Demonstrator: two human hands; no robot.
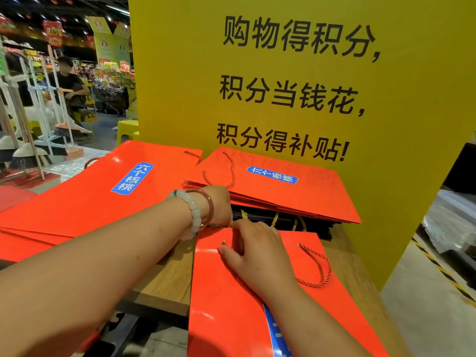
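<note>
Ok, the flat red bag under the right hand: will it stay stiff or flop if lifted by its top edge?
Probably fairly stiff: the red bag lies flat, folded, with crisp edges. Likely light, being empty paper. Its glossy face may slide on the wooden table, and the rope handle should dangle.

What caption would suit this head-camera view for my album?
Left hand and right hand meet at the top edge of a flat red paper bag on a wooden table, before a yellow sign.
</note>
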